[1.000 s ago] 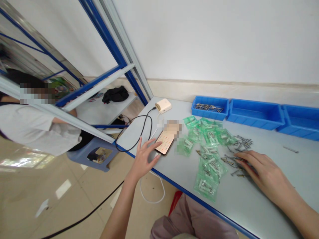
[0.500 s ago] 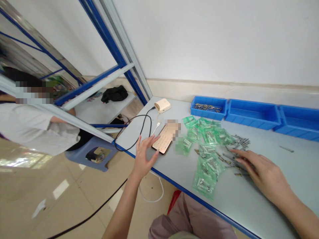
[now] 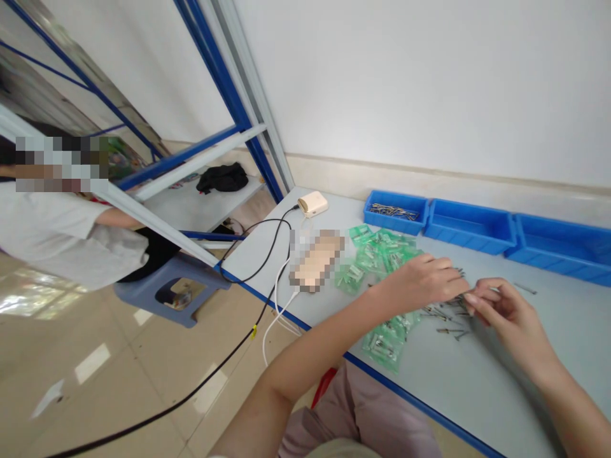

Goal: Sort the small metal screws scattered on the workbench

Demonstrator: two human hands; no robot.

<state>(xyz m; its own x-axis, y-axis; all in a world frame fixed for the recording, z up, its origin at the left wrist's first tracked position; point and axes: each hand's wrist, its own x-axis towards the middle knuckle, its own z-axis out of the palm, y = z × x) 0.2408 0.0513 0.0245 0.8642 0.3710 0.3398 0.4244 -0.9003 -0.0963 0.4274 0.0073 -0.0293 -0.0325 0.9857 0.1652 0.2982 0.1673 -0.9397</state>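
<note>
Working over a loose scatter of small grey metal pins (image 3: 446, 313) lying mid-bench toward its near edge, the person is curling the left hand (image 3: 426, 280) over them and pinching what looks like one pin in the right hand (image 3: 501, 312). Several clear green pin-filled bags (image 3: 384, 254) are lying beside them, apparently packed; many pins are remaining loose.
</note>
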